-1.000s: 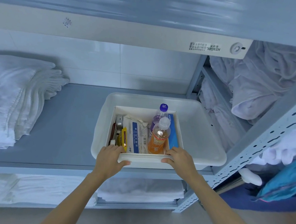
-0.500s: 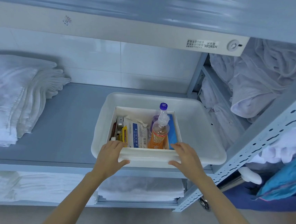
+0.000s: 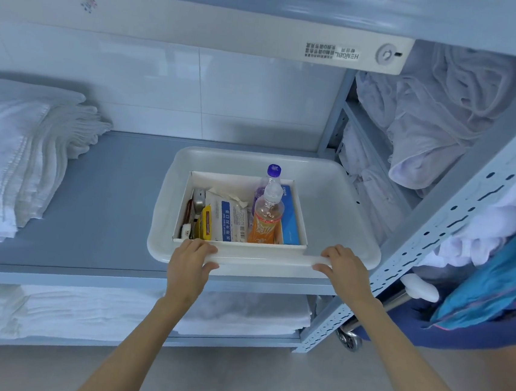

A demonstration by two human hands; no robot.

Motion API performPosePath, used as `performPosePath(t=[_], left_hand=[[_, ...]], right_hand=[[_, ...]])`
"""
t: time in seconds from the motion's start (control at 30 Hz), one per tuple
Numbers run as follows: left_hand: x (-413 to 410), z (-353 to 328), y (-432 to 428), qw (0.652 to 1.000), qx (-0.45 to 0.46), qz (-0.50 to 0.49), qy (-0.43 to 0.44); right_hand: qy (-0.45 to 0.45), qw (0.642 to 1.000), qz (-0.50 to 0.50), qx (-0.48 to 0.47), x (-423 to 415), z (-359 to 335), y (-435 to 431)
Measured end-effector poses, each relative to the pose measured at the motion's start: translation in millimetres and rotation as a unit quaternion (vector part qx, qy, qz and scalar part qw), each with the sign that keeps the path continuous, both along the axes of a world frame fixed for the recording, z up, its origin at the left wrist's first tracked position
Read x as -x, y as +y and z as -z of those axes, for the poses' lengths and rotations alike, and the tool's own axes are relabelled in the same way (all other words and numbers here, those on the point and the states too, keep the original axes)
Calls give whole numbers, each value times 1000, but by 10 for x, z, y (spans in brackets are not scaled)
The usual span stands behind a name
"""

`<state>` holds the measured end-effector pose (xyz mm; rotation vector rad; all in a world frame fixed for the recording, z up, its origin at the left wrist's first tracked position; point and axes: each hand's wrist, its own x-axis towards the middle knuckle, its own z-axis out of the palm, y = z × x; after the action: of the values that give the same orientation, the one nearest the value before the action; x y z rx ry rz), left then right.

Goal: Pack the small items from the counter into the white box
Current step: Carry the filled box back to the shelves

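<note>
A white box (image 3: 242, 179) sits inside a larger white tray (image 3: 338, 203) on the grey shelf (image 3: 102, 199). The box holds an orange drink bottle (image 3: 265, 221), a purple-capped bottle (image 3: 272, 173), a blue packet (image 3: 289, 217), a white mask packet (image 3: 227, 219), a yellow packet (image 3: 205, 226) and small items at its left. My left hand (image 3: 188, 264) grips the tray's near rim at the left, thumb below it. My right hand (image 3: 342, 268) grips the same rim at the right.
Folded white towels (image 3: 12, 152) are stacked at the shelf's left, with more (image 3: 50, 304) on the shelf below. A perforated upright (image 3: 435, 237) stands just right of the tray. Crumpled linen (image 3: 430, 126) fills the right compartments, and a blue bag (image 3: 500, 288) hangs beside.
My right hand slid right along the near edge, from the box's front wall to the tray's rim. The left hand settled onto the tray rim. The tray stayed put.
</note>
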<state>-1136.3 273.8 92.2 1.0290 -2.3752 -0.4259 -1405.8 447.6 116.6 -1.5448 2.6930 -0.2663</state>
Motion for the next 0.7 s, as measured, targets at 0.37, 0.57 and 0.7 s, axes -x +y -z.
performPosePath(t=[0.37,0.57,0.7], left_hand=[[63,-81,42,998,-18,-25,-47],[-21,-262,48,995,0,36,-90],[-101,-565,21,994,72,54,-65]], right_hand=[[-2,999,13,-49,-31,-88,-7],[-34,998,21,-53,-328,-246,96],[-38,999,-19,-23,-605,-639,195]])
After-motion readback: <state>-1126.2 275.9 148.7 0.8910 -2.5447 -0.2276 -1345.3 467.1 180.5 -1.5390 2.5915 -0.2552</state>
